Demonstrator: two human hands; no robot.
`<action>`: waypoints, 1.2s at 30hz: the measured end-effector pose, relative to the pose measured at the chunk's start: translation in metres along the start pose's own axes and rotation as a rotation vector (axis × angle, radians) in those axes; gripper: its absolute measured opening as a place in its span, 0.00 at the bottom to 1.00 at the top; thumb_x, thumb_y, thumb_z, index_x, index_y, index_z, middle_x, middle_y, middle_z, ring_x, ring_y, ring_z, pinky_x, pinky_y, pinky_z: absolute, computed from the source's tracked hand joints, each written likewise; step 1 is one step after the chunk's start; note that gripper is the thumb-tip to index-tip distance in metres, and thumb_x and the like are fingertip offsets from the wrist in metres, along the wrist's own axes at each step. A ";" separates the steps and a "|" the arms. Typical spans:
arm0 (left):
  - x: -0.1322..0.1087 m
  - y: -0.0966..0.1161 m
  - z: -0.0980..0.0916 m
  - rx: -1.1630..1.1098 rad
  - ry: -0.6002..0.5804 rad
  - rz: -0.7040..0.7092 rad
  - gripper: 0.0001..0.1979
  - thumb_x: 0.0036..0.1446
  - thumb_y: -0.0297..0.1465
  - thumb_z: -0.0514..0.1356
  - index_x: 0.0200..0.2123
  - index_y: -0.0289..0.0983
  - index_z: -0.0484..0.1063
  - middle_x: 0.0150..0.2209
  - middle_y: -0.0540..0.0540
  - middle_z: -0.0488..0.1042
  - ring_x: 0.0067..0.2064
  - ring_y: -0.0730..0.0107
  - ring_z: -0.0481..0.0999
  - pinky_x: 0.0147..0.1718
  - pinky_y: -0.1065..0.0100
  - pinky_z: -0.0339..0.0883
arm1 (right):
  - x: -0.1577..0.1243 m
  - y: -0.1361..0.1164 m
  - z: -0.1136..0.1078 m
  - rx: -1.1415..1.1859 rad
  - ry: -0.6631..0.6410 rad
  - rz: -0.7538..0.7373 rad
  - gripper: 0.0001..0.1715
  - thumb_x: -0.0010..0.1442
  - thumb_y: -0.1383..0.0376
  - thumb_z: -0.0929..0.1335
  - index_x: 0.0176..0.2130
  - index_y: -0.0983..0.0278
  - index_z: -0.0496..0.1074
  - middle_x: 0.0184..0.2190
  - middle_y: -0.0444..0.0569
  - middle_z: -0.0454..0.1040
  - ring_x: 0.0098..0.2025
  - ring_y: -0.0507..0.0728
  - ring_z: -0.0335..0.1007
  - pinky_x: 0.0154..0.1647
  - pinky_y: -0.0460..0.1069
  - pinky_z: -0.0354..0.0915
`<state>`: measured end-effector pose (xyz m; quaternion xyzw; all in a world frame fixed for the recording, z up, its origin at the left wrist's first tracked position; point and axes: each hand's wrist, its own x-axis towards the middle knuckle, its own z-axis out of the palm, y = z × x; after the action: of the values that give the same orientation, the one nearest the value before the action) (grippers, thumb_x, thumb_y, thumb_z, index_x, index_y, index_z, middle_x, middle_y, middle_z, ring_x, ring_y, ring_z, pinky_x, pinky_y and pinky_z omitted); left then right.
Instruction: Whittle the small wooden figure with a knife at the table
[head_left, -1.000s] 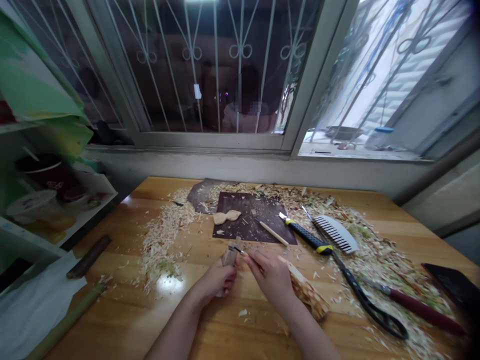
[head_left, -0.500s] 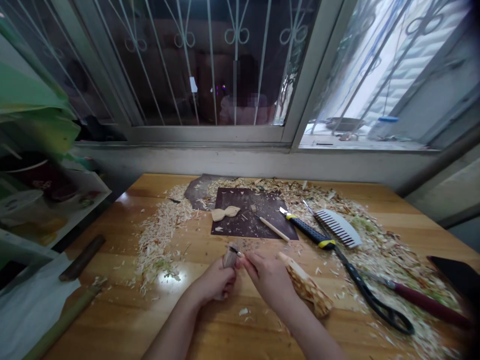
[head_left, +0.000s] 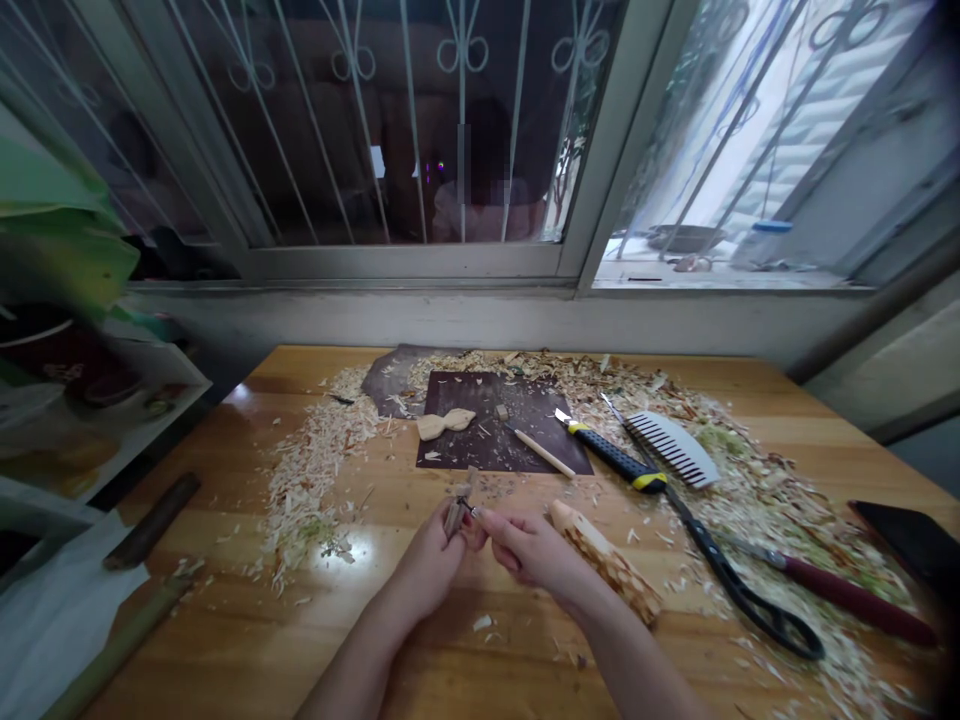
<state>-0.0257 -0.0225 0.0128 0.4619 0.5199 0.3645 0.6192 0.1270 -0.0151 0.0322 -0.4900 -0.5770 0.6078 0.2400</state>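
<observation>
Both my hands meet above the near middle of the wooden table. My left hand [head_left: 431, 558] is closed around a small greyish piece of wood [head_left: 454, 513], its upper end standing out past the fingers. Against that wood rests the dark metal tip of a small carving tool [head_left: 470, 510]. Its handle is mostly hidden in my right hand [head_left: 529, 548], which is wrapped around it. Just right of my right hand lies a partly peeled log [head_left: 609, 562]. Beyond my hands, a pale carved piece with a narrow waist [head_left: 445, 424] lies on a dark mat [head_left: 480, 458].
A pale-handled carving tool [head_left: 546, 454] lies across the mat's edge. To the right are a black-and-yellow cutter [head_left: 613, 458], a white comb [head_left: 675, 450], a black looped handle [head_left: 739, 592] and a red-handled tool [head_left: 855, 598]. Wood shavings [head_left: 322, 470] ring the work area. A dark stick [head_left: 154, 522] lies left.
My hands have turned at the wrists, and the wood piece is tilted differently against the tool's tip. My right hand's knuckles have rolled round. The view has shifted slightly.
</observation>
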 end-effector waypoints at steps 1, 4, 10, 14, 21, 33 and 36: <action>0.001 0.000 -0.001 0.076 0.044 0.090 0.06 0.46 0.23 0.54 0.29 0.38 0.64 0.27 0.52 0.66 0.30 0.74 0.64 0.31 0.74 0.57 | -0.001 0.000 0.000 0.021 -0.014 -0.002 0.28 0.58 0.47 0.56 0.28 0.65 0.70 0.12 0.35 0.51 0.13 0.46 0.40 0.14 0.43 0.42; 0.002 -0.003 -0.003 0.236 0.126 0.216 0.07 0.48 0.23 0.53 0.32 0.38 0.65 0.30 0.50 0.69 0.33 0.70 0.66 0.34 0.72 0.57 | -0.003 -0.002 0.003 0.002 0.007 -0.054 0.27 0.58 0.48 0.57 0.28 0.65 0.70 0.13 0.36 0.50 0.14 0.47 0.41 0.15 0.43 0.43; 0.003 -0.007 -0.002 0.170 0.054 0.108 0.07 0.44 0.25 0.55 0.30 0.38 0.62 0.21 0.55 0.62 0.22 0.75 0.61 0.22 0.74 0.54 | -0.012 -0.011 0.015 -0.253 0.011 -0.220 0.22 0.59 0.54 0.59 0.27 0.65 0.73 0.17 0.40 0.58 0.22 0.49 0.51 0.22 0.43 0.48; 0.004 -0.006 -0.006 0.234 0.106 0.149 0.04 0.48 0.26 0.52 0.31 0.38 0.63 0.23 0.53 0.66 0.26 0.72 0.66 0.28 0.72 0.58 | -0.013 -0.010 0.015 -0.226 0.087 -0.209 0.25 0.60 0.52 0.57 0.28 0.65 0.72 0.17 0.40 0.57 0.21 0.49 0.50 0.21 0.43 0.48; 0.004 -0.001 -0.010 0.461 0.157 0.189 0.09 0.51 0.25 0.49 0.35 0.37 0.65 0.33 0.46 0.72 0.37 0.66 0.71 0.38 0.67 0.61 | -0.003 0.003 0.012 -0.186 0.176 -0.135 0.26 0.59 0.50 0.57 0.27 0.65 0.70 0.15 0.39 0.52 0.19 0.49 0.48 0.18 0.43 0.46; -0.007 0.008 -0.012 0.732 0.092 0.216 0.09 0.51 0.24 0.48 0.35 0.39 0.64 0.33 0.46 0.73 0.36 0.66 0.72 0.34 0.69 0.60 | -0.016 -0.015 -0.004 -0.123 -0.006 -0.024 0.26 0.58 0.49 0.58 0.27 0.66 0.69 0.12 0.36 0.51 0.15 0.47 0.43 0.16 0.44 0.42; -0.011 0.012 -0.009 0.707 0.053 0.197 0.08 0.53 0.27 0.49 0.38 0.39 0.63 0.35 0.46 0.73 0.36 0.65 0.72 0.34 0.69 0.60 | -0.018 -0.014 -0.009 -0.147 -0.037 -0.002 0.26 0.59 0.50 0.57 0.28 0.66 0.70 0.12 0.37 0.52 0.15 0.46 0.43 0.15 0.43 0.42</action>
<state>-0.0368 -0.0272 0.0269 0.6854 0.5827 0.2321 0.3698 0.1385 -0.0231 0.0525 -0.4943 -0.6251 0.5723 0.1933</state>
